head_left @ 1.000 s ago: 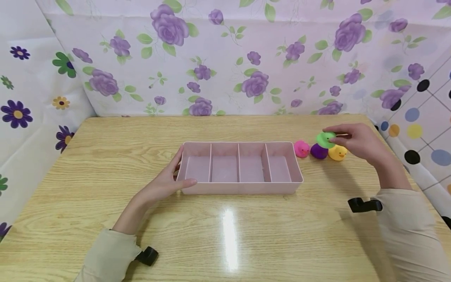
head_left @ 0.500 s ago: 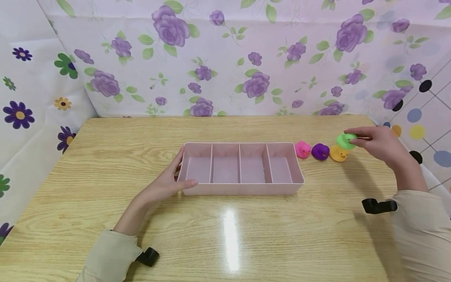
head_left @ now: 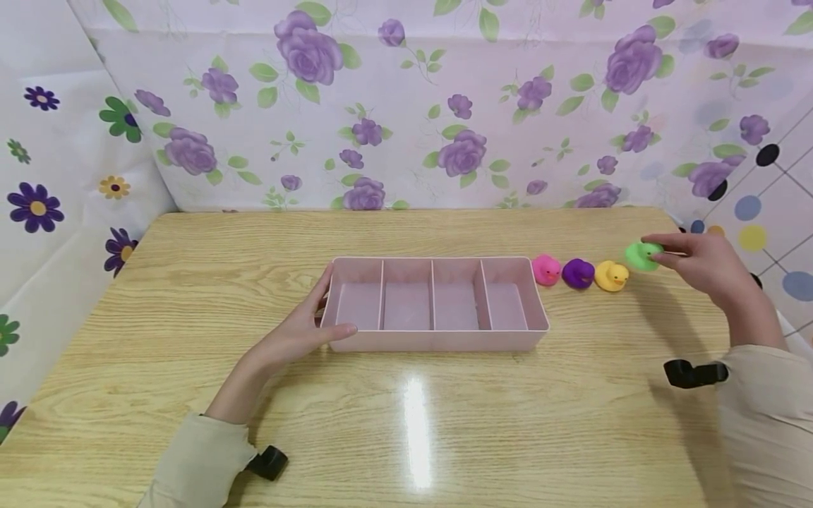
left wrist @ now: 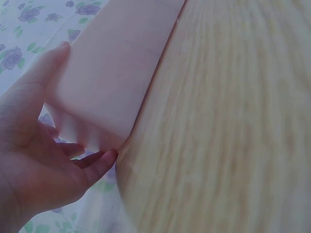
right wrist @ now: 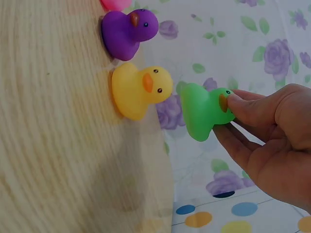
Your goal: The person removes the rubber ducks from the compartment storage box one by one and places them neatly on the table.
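My left hand (head_left: 303, 321) grips the left end of a pink divided box (head_left: 432, 340), thumb along the front wall and fingers at the end wall. In the left wrist view the hand (left wrist: 46, 155) lies against the box's side (left wrist: 112, 63), its fingertips near the table. A green rubber duck (head_left: 643, 255) is pinched by its head between the thumb and fingers of my right hand (head_left: 705, 264). The right wrist view shows that duck (right wrist: 200, 112) held above the wood, apart from the yellow rubber duck (right wrist: 138, 90). No ducks lie in the box's compartments.
Right of the box, a pink duck (head_left: 546, 270), a purple duck (head_left: 579, 274) and the yellow duck stand in a row on the wooden table (head_left: 508, 423). Flowered cloth (head_left: 406, 106) hangs behind the table; a dotted cloth (head_left: 775, 233) hangs at the right.
My right hand has carried the green duck rightward, from above the purple duck, past the yellow one, to its right. The left hand and the box have stayed in place.
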A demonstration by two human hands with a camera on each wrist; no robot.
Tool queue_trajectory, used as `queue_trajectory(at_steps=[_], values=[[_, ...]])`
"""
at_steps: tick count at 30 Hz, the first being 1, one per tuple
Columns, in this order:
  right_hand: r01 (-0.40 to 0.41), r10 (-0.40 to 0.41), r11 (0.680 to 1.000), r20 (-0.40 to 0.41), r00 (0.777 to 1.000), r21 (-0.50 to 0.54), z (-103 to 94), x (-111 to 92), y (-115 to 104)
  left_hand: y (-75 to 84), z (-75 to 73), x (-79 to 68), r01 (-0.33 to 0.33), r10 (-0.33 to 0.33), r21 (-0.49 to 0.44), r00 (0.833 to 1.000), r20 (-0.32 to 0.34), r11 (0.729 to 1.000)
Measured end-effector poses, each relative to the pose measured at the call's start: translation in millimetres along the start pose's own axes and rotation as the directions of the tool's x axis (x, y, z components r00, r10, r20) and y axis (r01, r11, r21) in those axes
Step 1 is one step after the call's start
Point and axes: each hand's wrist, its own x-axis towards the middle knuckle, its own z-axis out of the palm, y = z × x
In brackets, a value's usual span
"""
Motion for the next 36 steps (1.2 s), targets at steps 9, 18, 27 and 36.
queue_trajectory(at_steps=[9,18,27,36], values=[[-0.036,0.037,0.999,-0.023,0.999,0.036,7.2,-5.2,24.9,1.6,1.2,-0.5,0.008,-0.008,-0.018,1.000,0.001,1.000],[-0.103,0.101,0.992,0.030,0.994,0.079,14.4,-6.8,42.1,3.1,2.1,-1.3,0.014,-0.014,-0.028,1.000,0.002,0.999],[-0.126,0.115,0.987,0.102,0.988,0.103,18.9,-6.8,45.3,0.4,1.0,0.2,-0.001,0.001,-0.019,1.000,0.002,1.000],[-0.129,0.119,0.988,0.119,0.986,0.084,18.4,-6.0,43.9,2.1,1.1,-1.2,0.007,-0.007,-0.023,1.000,-0.003,1.000]])
